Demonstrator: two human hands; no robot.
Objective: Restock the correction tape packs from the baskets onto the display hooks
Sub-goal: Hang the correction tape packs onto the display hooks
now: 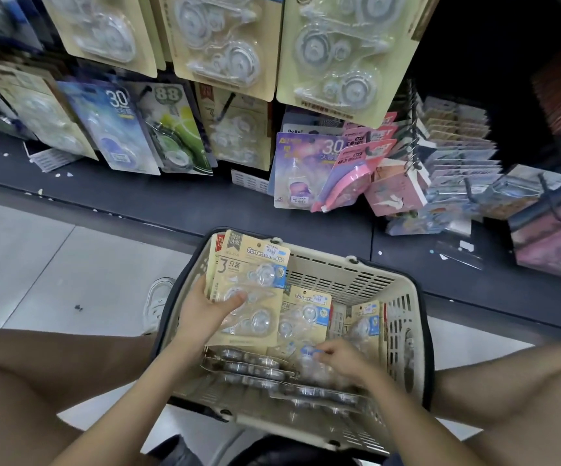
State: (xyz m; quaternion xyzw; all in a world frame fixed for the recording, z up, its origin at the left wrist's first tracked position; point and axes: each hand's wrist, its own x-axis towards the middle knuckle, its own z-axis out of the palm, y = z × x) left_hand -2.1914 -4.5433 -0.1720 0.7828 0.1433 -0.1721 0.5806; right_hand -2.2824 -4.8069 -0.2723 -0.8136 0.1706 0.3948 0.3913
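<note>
Down at floor level, a stack of correction tape packs [255,274] stands upright at the far left corner of the basket [406,317]. The left hand [205,309] grips it, thumb across the front blister and fingers behind the cards. Just right of the stack, a second pack [306,314] leans upright. Below that the right hand [343,361] reaches in, fingertips narrowed to a pinch on the blue corner of a loose pack [307,351] lying among others. More packs [255,366] lie on edge along the near side. The beige basket sits between the person's knees, and its slotted wall shows on the right side. Beyond its far rim runs the dark shelf base [171,196]. Above that, rows of carded packs [225,38] hang on the display, with a black hook [227,102] poking through one card. The stack's top edge sits well apart from the lowest hanging cards. A white shoe [158,297] rests on pale floor tiles [37,264] left of the basket.
</note>
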